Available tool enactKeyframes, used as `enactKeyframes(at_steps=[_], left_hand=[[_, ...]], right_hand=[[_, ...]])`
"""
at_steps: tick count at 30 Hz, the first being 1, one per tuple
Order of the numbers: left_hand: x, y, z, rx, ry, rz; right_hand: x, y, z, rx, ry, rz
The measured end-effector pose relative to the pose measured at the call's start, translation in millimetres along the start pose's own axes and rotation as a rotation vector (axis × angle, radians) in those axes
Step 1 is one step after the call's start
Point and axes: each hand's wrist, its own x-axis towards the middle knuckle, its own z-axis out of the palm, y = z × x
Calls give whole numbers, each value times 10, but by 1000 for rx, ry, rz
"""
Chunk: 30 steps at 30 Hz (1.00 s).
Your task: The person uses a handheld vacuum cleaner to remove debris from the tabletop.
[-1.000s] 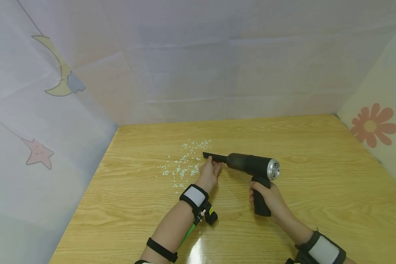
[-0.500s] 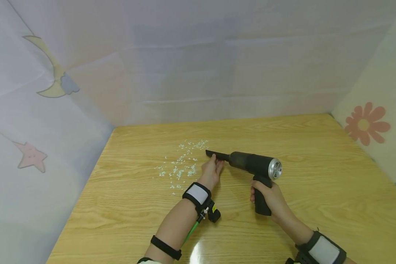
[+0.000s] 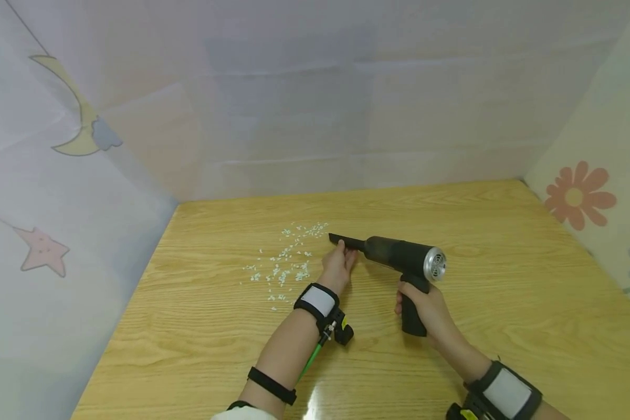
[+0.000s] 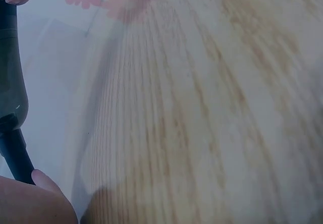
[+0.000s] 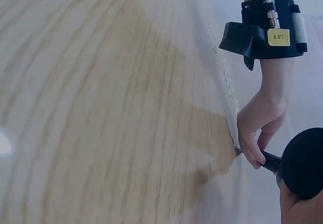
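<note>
A black handheld vacuum cleaner [image 3: 396,254] with a silver vented rear end lies across both hands, pointing left. My right hand [image 3: 425,306] grips its handle [image 3: 412,315], fingers wrapped round. My left hand [image 3: 338,265] holds the slim nozzle [image 3: 349,241] between thumb and fingers; in the right wrist view this left hand [image 5: 262,120] bends down to the nozzle. The nozzle's tip is just right of the scattered small white bits [image 3: 283,274]. In the left wrist view the translucent dust cup [image 4: 11,77] and nozzle [image 4: 17,156] run down the left edge.
The wood-grain table [image 3: 199,344] meets a pale cloth backdrop [image 3: 294,116] at its back and sides. Printed on the cloth are a moon, a star and a flower [image 3: 580,195]. Each wrist wears a strapped camera band [image 3: 317,303].
The vacuum cleaner has shifted slightly away from me, its nozzle tip moving rightward from the white bits, with both hands keeping their hold. The head view has turned slightly right.
</note>
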Motion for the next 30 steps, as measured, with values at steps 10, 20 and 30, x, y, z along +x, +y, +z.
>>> enactKeyframes(at_steps=[10,20,30], left_hand=[[-4,58,24,3,39,21],[58,63,5,-4,32,29],[54,78,-6,-28,26,45]], right_hand=[[76,-15,48,15,1,-8],[101,-51,65,21,-8,1],[131,-61,107,27,-27,-3]])
